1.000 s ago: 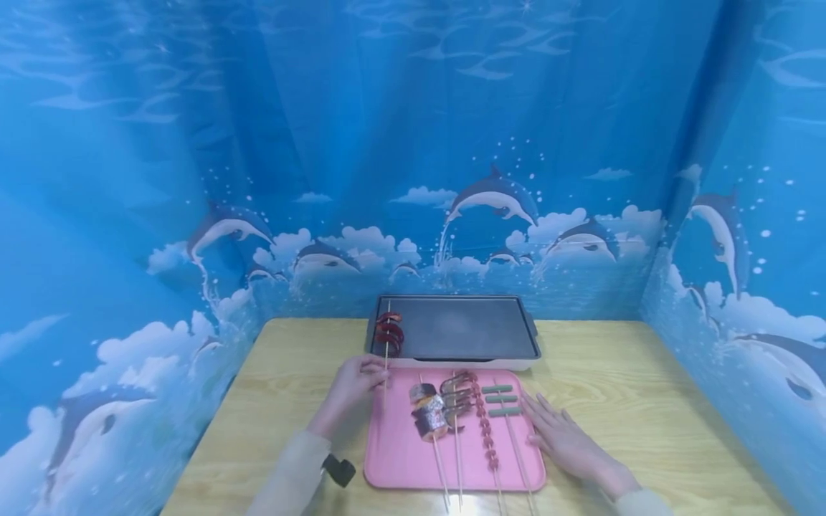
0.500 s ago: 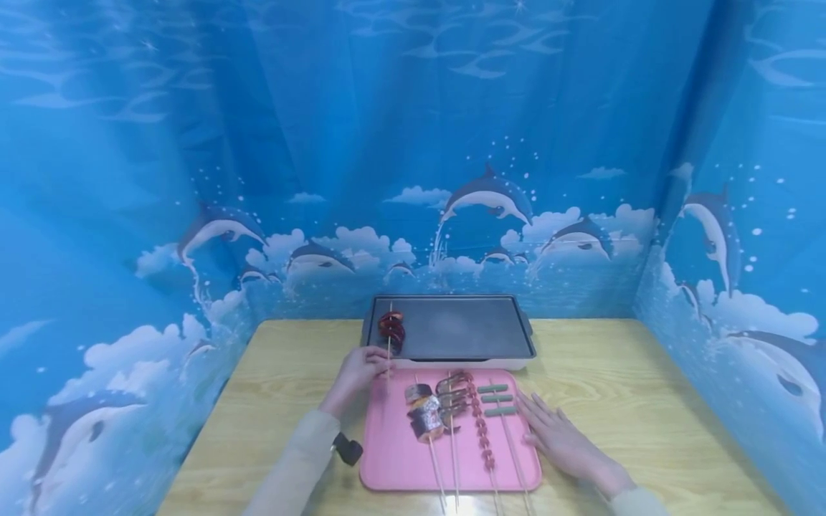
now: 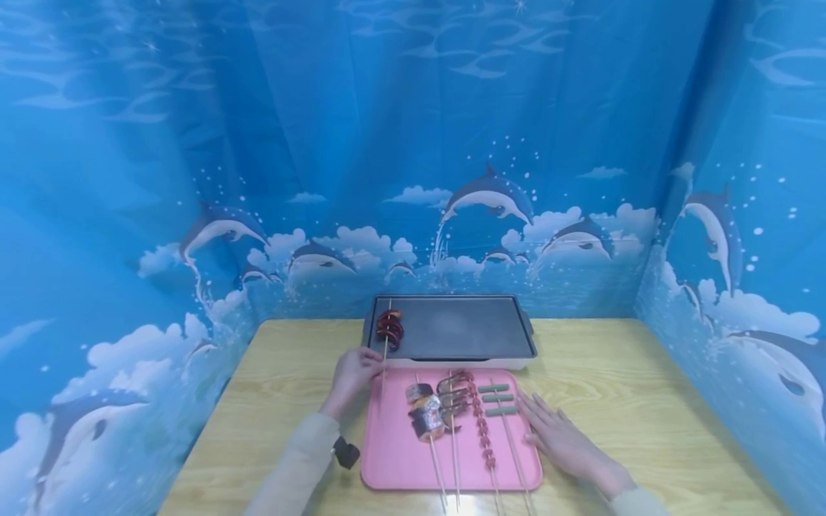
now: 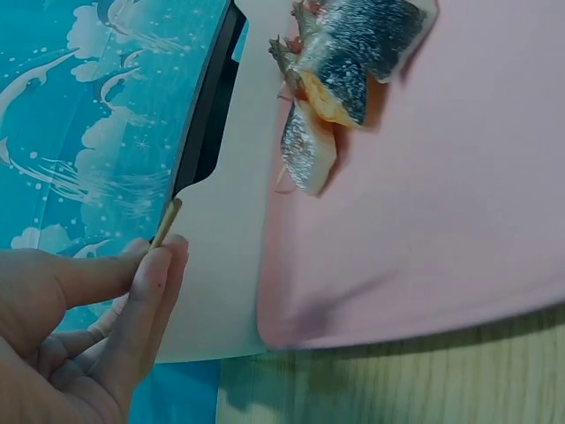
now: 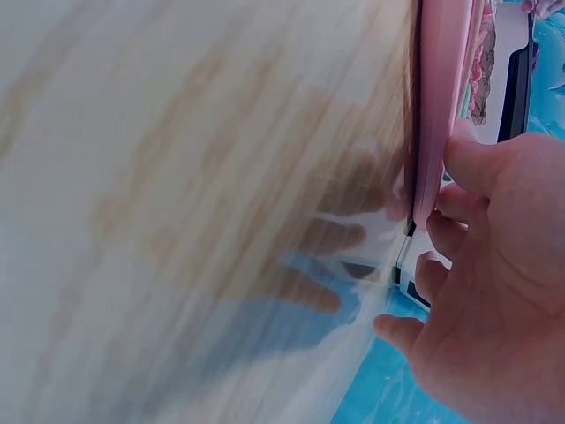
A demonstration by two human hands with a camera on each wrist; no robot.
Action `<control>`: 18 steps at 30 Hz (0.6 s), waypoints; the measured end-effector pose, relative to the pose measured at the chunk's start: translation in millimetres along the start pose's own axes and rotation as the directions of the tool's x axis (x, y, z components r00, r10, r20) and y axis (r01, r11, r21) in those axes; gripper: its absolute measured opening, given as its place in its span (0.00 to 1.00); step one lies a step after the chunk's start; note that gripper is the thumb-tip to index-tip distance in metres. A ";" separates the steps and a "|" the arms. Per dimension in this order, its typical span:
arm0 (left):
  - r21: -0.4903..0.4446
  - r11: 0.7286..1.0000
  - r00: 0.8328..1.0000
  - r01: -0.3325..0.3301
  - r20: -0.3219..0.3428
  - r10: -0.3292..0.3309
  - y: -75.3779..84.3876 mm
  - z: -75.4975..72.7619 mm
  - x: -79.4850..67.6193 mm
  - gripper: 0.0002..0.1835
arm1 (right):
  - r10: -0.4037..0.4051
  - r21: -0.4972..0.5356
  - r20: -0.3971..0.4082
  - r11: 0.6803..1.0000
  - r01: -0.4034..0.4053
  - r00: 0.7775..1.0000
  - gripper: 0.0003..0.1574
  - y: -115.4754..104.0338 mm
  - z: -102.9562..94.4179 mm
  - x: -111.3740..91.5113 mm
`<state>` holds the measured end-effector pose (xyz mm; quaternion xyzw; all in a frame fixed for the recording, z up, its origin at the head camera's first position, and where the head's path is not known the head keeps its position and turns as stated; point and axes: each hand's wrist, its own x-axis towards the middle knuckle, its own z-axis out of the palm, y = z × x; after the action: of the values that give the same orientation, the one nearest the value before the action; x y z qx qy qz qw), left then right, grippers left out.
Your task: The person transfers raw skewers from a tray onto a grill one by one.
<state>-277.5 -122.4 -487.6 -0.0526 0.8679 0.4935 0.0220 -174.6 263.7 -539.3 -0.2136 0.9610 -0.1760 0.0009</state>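
Observation:
With fingertips and thumb, my left hand (image 3: 351, 376) pinches the handle of a thin wooden skewer (image 4: 166, 223). Glossy dark red curled pieces (image 3: 390, 328) on that skewer lie over the left end of the black griddle plate (image 3: 464, 330). The stick's lower part reaches out across the griddle's front edge. My right hand (image 3: 568, 441) has its fingers extended, fingertips at the right rim of the pink tray (image 3: 396, 466). In the right wrist view, the thumb and fingers of this hand (image 5: 503, 274) are against the tray's side, holding nothing.
On the tray lie skewers of silvery-skinned fish chunks (image 3: 427, 417), brownish curled pieces (image 3: 457, 394), small reddish pieces (image 3: 483, 433) and green sticks (image 3: 500, 398); their handles overhang its front edge. A wooden table (image 3: 594, 373) lies beneath, with a blue dolphin-print curtain (image 3: 413, 179) around it.
The dark red pieces turned with the skewer half a second ago and now lie spread again on the griddle's left end. The left hand keeps its pinch; the right hand stays by the tray.

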 end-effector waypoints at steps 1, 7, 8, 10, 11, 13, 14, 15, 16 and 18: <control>-0.003 1.000 1.000 0.012 -0.003 -0.012 -0.9 -0.2 -0.8 0.10 | 0.005 -0.003 0.008 1.000 -0.005 1.000 0.36 -0.2 -0.6 -0.2; -0.013 1.000 1.000 0.014 -0.009 -0.014 0.2 -7.5 -12.8 0.14 | -0.035 -0.013 -0.029 0.999 0.034 0.999 0.36 -1.5 -2.1 -1.0; -0.012 1.000 1.000 -0.001 -0.009 0.001 0.8 -9.3 -15.2 0.14 | -0.050 -0.015 -0.046 0.999 0.049 0.998 0.35 -1.1 -2.0 -1.2; -0.019 1.000 1.000 -0.023 -0.006 0.023 2.4 -12.4 -20.9 0.16 | -0.070 -0.018 -0.072 0.997 0.069 0.995 0.35 -0.4 -1.4 -1.8; -0.024 0.999 1.000 -0.031 -0.004 0.031 2.9 -13.6 -24.0 0.16 | -0.076 -0.014 -0.074 0.997 0.075 0.994 0.35 0.6 -0.8 -1.6; -0.037 0.999 0.999 -0.039 0.001 0.039 3.1 -15.0 -30.9 0.18 | -0.076 -0.014 -0.081 0.997 0.075 0.994 0.35 1.6 0.0 -1.3; -0.048 0.998 0.999 -0.046 0.007 0.047 2.6 -15.1 -34.8 0.19 | -0.073 -0.016 -0.078 0.997 0.072 0.994 0.35 2.3 0.8 -1.2; -0.059 0.997 0.999 -0.043 0.013 0.044 1.5 -14.2 -38.3 0.19 | -0.069 -0.015 -0.077 0.998 0.068 0.995 0.35 2.4 1.3 -1.3; -0.070 0.996 0.998 -0.055 0.022 0.056 -0.2 -12.9 -42.2 0.19 | -0.068 -0.014 -0.077 0.998 0.067 0.995 0.35 2.9 2.0 -1.2; -0.092 0.994 0.997 -0.066 0.043 0.070 -4.1 -8.8 -49.7 0.19 | -0.066 -0.015 -0.081 0.998 0.065 0.994 0.35 2.8 2.4 -1.4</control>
<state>-227.6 -128.6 -482.0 -0.0124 0.8452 0.5338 0.0228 -174.3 265.8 -542.5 -0.2377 0.9537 -0.1786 -0.0456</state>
